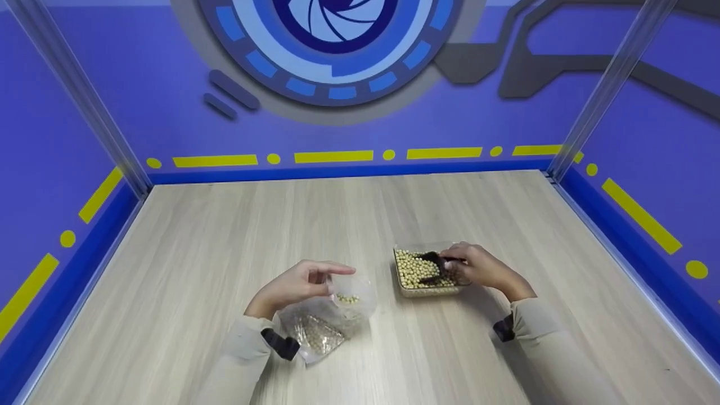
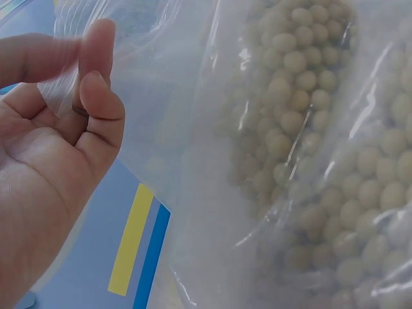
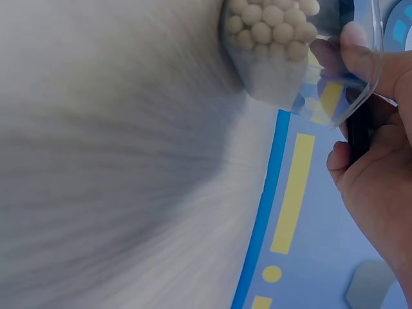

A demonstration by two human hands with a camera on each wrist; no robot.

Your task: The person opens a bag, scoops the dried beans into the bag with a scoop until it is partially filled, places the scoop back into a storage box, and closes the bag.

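Left hand [image 2: 55, 148] pinches the bag [image 2: 277, 154]; only left wrist view shows ridges [image 2: 72, 26].

Black scoop [image 1: 432, 258] sits in tub [image 1: 430, 292] of beans [image 1: 410, 270] near bag [image 1: 322, 337].

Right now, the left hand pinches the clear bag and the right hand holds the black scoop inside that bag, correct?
Not quite: the head view shows the black scoop in the container of pale balls, not inside the clear bag. The left hand does pinch the bag, and the right hand does hold the scoop.
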